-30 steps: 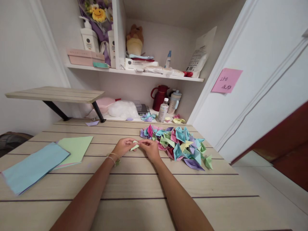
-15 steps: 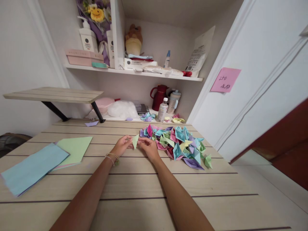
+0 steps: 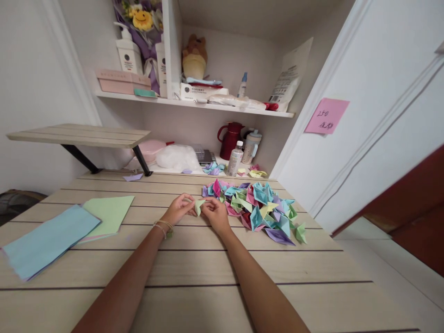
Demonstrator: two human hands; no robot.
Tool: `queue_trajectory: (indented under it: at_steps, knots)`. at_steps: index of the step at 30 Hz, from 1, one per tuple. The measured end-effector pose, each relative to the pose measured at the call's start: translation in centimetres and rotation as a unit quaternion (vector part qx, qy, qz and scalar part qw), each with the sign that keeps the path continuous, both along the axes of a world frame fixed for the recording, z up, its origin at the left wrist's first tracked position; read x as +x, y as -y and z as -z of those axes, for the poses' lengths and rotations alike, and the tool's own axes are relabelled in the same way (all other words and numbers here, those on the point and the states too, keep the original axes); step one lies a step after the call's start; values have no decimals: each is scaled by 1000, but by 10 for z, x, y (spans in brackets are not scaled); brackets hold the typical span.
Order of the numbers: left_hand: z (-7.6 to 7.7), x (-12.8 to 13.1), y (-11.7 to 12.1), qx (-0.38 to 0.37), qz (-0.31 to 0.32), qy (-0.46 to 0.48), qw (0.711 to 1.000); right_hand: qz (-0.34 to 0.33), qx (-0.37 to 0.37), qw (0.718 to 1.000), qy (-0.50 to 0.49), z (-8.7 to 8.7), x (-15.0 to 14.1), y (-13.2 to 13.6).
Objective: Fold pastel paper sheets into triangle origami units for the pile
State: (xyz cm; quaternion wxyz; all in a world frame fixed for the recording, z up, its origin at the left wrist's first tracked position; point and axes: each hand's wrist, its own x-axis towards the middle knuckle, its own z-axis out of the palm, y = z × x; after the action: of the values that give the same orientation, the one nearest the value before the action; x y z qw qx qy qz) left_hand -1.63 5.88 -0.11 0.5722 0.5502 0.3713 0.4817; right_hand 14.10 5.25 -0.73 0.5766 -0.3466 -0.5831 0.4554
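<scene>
A small piece of folded light green paper (image 3: 198, 207) is held between my two hands, above the middle of the wooden table (image 3: 194, 268). My left hand (image 3: 179, 209) pinches it from the left, fingers closed. From the right, my right hand (image 3: 215, 213) grips its other side, with the fingers bent around the edge. Part of the paper is hidden by the fingertips. Just right of my right hand lies a heap of folded paper boats (image 3: 256, 206) in blue, pink, green, purple and yellow. One green paper boat (image 3: 300, 233) sits at the heap's right edge.
Blue paper sheets (image 3: 52, 238) and green sheets (image 3: 113, 212) lie at the left. A small raised shelf (image 3: 79, 134) stands at the back left. Behind the table are a clear bottle (image 3: 235, 159), a red jug (image 3: 231, 141) and a white plastic bag (image 3: 177, 158).
The green paper has tilted and shifted slightly right between my fingers, and now looks more curved. Both hands keep hold of it. The heap is unchanged.
</scene>
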Motion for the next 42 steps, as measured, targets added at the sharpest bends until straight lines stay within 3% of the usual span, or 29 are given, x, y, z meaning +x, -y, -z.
queue_trajectory:
  at_steps: [12,23,31,37,42]
  knots:
    - [-2,0,2,-2,-24,1,1000,81,28,993,77,8,5,-5]
    - [-2,-1,2,62,-54,-76,994,41,0,999,31,3,1,-3]
    - [-1,-1,1,70,-98,-37,992,-19,-43,999,18,7,-1,-4]
    - [0,0,0,80,-92,-75,990,9,-13,1000,9,10,1,-7]
    - [-2,1,3,98,-91,-129,983,38,45,996,73,8,1,-4]
